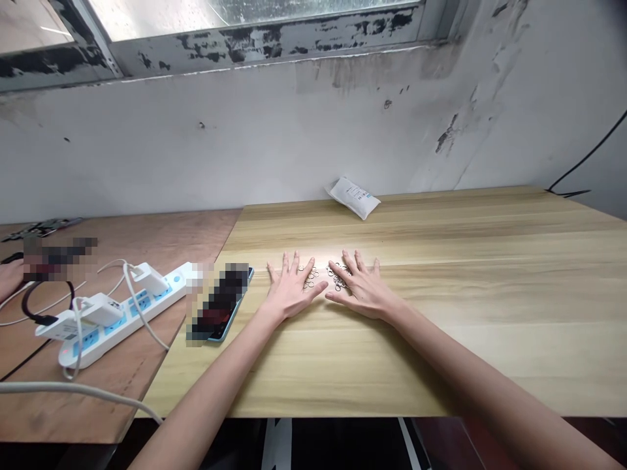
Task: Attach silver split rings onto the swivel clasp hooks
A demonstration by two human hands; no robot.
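Note:
Several small metal rings [310,277] lie on the wooden table, partly under and beside my left hand [290,285]. That hand rests palm down with its fingers spread. A second cluster of small metal pieces [337,282], some ring-shaped, sits by my right hand [363,287], which also lies palm down with fingers apart. My thumbs point toward each other with a narrow gap between them. Neither hand grips anything. The palms and fingers hide part of both clusters.
A phone [240,301], partly blurred out, lies left of my left hand. Behind, a white packet [354,197] leans near the wall. On the brown table at left are a power strip [171,292] with chargers and cables, and another person's hand [10,277].

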